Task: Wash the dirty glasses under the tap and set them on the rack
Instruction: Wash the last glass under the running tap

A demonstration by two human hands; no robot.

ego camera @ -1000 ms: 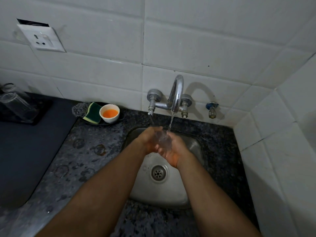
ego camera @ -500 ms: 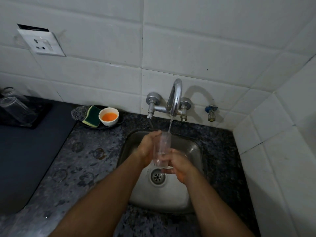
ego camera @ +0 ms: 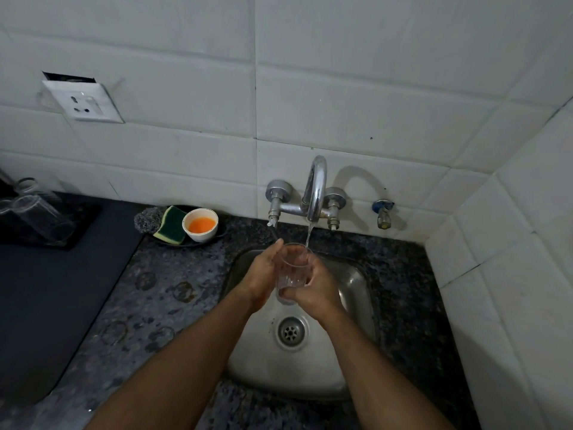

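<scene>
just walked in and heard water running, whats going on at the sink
A person is rinsing a clear glass over the steel sink. Both hands hold it: the left hand against its side, the right hand gripping it near the base. Water runs from the tap into the glass's open top. Off to the left, other glasses sit on a dark rack, and a sponge lies beside a small bowl of orange liquid.
</scene>
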